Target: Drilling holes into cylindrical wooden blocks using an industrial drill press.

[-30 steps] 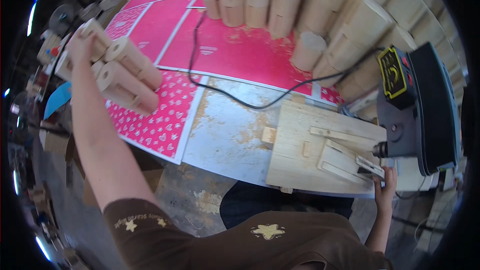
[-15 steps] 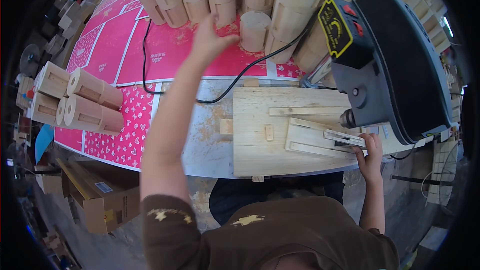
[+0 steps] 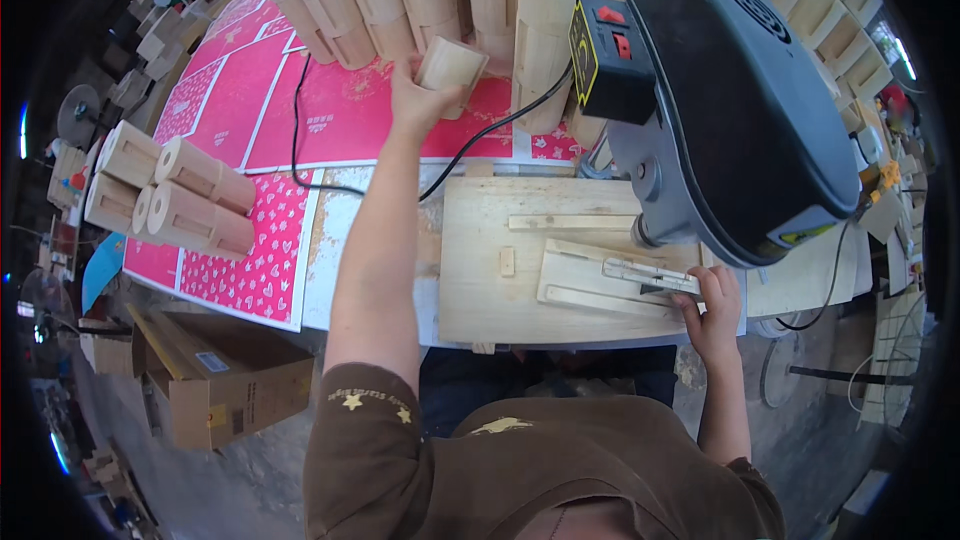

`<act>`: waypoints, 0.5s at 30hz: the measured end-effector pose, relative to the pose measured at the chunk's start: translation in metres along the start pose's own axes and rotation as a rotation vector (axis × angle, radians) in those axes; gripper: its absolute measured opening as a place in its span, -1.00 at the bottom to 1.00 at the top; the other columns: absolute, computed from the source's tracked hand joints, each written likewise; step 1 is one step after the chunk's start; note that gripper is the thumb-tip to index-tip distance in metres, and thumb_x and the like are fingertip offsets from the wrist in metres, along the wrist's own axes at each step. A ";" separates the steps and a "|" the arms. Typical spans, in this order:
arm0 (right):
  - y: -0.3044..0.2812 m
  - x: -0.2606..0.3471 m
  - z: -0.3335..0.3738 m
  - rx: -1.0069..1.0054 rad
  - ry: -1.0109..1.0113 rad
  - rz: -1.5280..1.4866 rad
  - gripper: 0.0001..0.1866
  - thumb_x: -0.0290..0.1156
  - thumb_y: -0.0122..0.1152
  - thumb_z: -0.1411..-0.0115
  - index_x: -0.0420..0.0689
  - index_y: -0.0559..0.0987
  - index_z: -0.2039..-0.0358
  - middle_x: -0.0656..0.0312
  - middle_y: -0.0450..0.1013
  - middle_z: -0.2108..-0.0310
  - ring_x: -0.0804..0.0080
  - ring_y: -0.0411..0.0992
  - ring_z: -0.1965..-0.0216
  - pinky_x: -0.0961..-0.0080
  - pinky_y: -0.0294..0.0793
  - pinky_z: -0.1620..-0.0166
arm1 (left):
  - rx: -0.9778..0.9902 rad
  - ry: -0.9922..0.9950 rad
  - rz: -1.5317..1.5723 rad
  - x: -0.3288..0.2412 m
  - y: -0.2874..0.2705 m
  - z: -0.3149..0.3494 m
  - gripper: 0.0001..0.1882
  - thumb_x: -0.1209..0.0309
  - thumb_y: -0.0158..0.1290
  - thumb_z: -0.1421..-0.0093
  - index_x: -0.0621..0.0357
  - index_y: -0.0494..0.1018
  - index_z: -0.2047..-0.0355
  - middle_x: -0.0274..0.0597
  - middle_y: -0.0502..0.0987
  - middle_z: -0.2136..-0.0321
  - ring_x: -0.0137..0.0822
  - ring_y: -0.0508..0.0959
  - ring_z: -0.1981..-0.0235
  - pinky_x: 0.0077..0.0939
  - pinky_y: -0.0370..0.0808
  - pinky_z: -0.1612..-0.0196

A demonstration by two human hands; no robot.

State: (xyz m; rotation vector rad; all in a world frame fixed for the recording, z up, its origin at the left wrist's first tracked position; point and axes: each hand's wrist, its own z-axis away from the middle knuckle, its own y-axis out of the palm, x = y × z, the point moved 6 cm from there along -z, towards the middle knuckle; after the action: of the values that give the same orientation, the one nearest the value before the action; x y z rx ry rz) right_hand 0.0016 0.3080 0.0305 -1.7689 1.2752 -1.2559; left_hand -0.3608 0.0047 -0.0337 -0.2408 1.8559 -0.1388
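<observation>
My left hand (image 3: pixel 422 105) is closed around a short, pale wooden cylinder (image 3: pixel 452 68) at the front of the stacked wooden columns. The piece is tilted and seems raised off the pink sheet. Over to the right, my right hand (image 3: pixel 712 312) has its fingers closed on the end of a narrow pale bar (image 3: pixel 645 275) with a dark part beneath it. That bar lies over a slanted wooden jig (image 3: pixel 575 280) fixed on a wooden board (image 3: pixel 470 290). Just above the jig hangs the chuck (image 3: pixel 642 232) of a dark drill press (image 3: pixel 735 110).
Tall stacks of wooden cylinders (image 3: pixel 375 0) line the back. Several more cylinders (image 3: pixel 205 205) lie piled at the left on pink patterned sheets (image 3: pixel 270 270). A black cable (image 3: pixel 490 140) crosses the table behind the board. An open cardboard box (image 3: pixel 240 395) stands at lower left.
My left hand, open beside the standing cylinder before, has closed on it and tilted it, shifting it left and nearer. My right hand stays on the bar. The whole view has shifted slightly.
</observation>
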 end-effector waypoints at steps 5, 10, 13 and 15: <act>-0.006 -0.002 0.002 -0.036 0.007 0.044 -0.66 -0.48 0.29 0.16 -0.20 0.45 0.31 0.09 0.32 0.43 0.07 0.28 0.37 0.26 0.26 0.32 | 0.062 0.117 -0.695 -0.025 -0.029 0.030 -0.13 0.21 0.38 0.38 0.14 0.29 0.00 0.03 0.36 0.10 -0.02 0.45 0.09 -0.24 0.43 0.06; -0.006 -0.001 0.001 -0.047 -0.038 0.010 -0.65 -0.48 0.32 0.19 -0.18 0.46 0.32 0.13 0.33 0.43 0.10 0.29 0.35 0.28 0.28 0.30 | 0.169 -0.020 -0.847 -0.018 -0.007 0.045 -0.02 0.11 0.37 0.37 0.11 0.24 -0.11 0.11 0.37 0.07 0.02 0.42 0.03 -0.25 0.41 0.01; -0.003 0.000 0.003 -0.049 -0.048 -0.006 -0.65 -0.47 0.32 0.19 -0.18 0.46 0.32 0.13 0.34 0.43 0.10 0.28 0.34 0.28 0.28 0.29 | 0.189 -0.130 -0.890 -0.019 -0.015 0.047 -0.06 0.15 0.37 0.39 0.02 0.25 -0.09 0.05 0.38 0.07 0.08 0.44 0.07 -0.22 0.41 0.00; -0.003 0.000 0.002 -0.053 -0.063 -0.008 -0.65 -0.46 0.32 0.19 -0.18 0.47 0.32 0.13 0.34 0.43 0.10 0.28 0.34 0.28 0.29 0.28 | 0.174 -0.050 -0.960 -0.024 -0.032 0.052 -0.08 0.18 0.35 0.38 0.07 0.27 -0.07 0.07 0.44 0.13 0.05 0.48 0.12 -0.29 0.45 0.04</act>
State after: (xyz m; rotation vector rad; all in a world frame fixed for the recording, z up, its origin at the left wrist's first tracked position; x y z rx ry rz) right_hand 0.0051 0.3087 0.0328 -1.8375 1.2778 -1.1716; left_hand -0.3012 -0.0197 -0.0194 -0.9850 1.5265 -0.9333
